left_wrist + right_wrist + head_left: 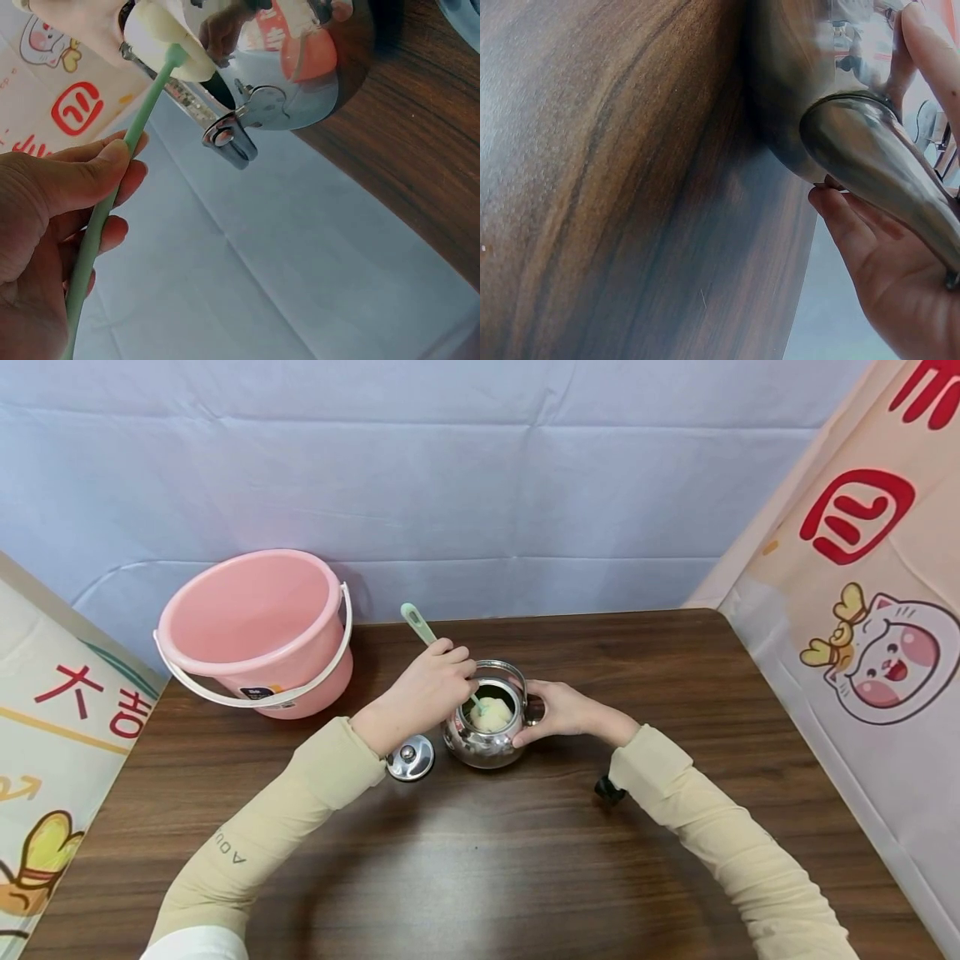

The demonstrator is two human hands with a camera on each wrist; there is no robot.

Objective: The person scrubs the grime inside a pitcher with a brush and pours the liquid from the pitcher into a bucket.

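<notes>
A shiny metal teapot [483,753] stands on the table without its lid, its bail handle raised. My left hand [433,683] grips the pale green handle [417,622] of a sponge brush. The brush's cream sponge head [492,716] sits within the pot's round mouth. In the left wrist view the thumb and fingers [112,161] wrap the green stem. My right hand [562,710] holds the pot at its right side. The spout [870,150] passes between thumb and fingers in the right wrist view. The metal lid [411,757] lies left of the pot, below the left wrist.
A pink bucket [255,610] with a white handle stands at the back left of the wooden table [480,877]. Cloth backdrops [450,485] rise behind and on both sides. A small black object [609,790] shows beneath the right wrist.
</notes>
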